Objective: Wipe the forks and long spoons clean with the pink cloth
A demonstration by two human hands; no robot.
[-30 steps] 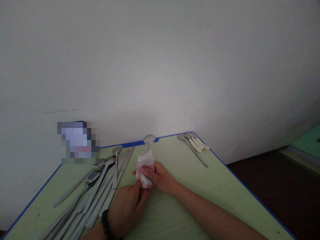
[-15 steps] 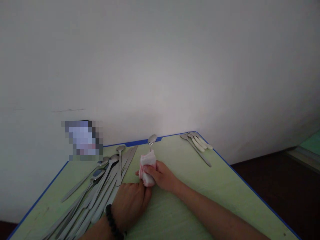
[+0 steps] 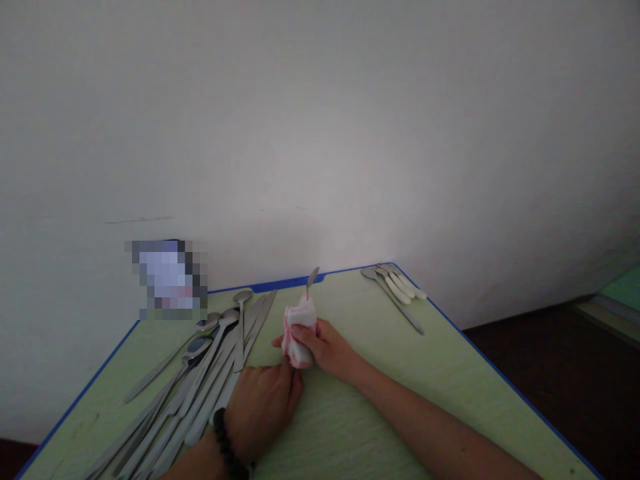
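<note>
My right hand (image 3: pixel 325 343) is wrapped around a folded white and pink cloth (image 3: pixel 301 323). Out of the cloth's top rises a metal spoon (image 3: pixel 313 277), its bowl turned nearly edge-on; the cloth covers most of its handle. Just below, my left hand (image 3: pixel 265 397) is closed with the fingertips at the cloth's lower end, where the handle's tip is hidden. Beside my left hand, several metal spoons and knives lie in a loose pile (image 3: pixel 200 380). One short spoon (image 3: pixel 241 327) rests across the pile's far part.
On the table's far right corner lie a long-handled spoon (image 3: pixel 395 303) and several pieces of cutlery with white handles (image 3: pixel 400 290). A blurred phone-like object (image 3: pixel 167 273) leans on the wall at the left. The green table (image 3: pixel 350 427) has a blue edge against the wall.
The spoon has turned about its handle, its bowl going from facing me to nearly edge-on. Both hands stay together around the cloth, and the view has shifted slightly.
</note>
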